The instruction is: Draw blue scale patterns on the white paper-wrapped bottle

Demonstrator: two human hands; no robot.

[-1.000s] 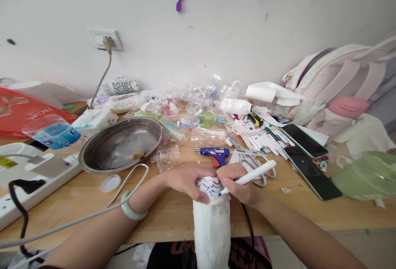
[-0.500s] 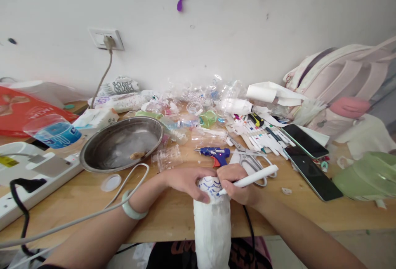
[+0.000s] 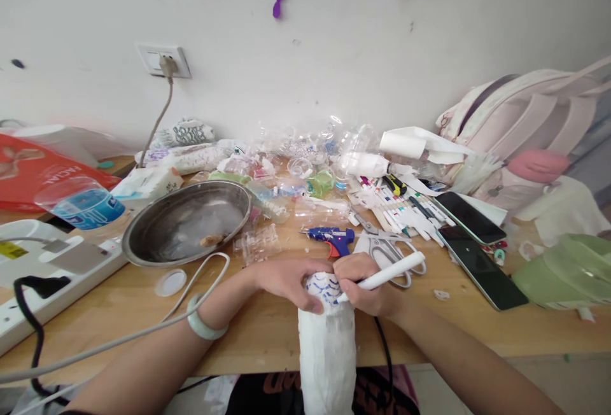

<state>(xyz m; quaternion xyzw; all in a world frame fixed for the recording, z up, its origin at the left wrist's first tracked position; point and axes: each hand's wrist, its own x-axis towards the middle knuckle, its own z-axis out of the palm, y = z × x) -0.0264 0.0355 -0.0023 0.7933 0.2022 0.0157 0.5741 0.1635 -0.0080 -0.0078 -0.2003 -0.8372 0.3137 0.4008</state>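
Observation:
A white, paper-covered cylindrical form point(image 3: 327, 351) stands tilted toward me at the table's front edge. Blue curved strokes like scales cover its narrow top end. My left hand point(image 3: 291, 282) is wrapped around that top from the left, thumb across the near side. In my right hand point(image 3: 365, 281) is a white marker point(image 3: 396, 273), its blue tip touching the form just under the blue strokes. Beyond my hands lie a blue hot glue gun point(image 3: 329, 237) and grey-handled scissors point(image 3: 384, 246).
A metal basin point(image 3: 188, 221) sits at the left behind a white cable, near a power strip point(image 3: 62, 291). Plastic scraps and several markers point(image 3: 405, 211) spread along the back. Two phones point(image 3: 482, 265), a green container point(image 3: 563, 272) and a pink backpack point(image 3: 529, 116) are at the right.
The marker has shifted very slightly left and down along the form's top, with my right hand. My left hand keeps its grip.

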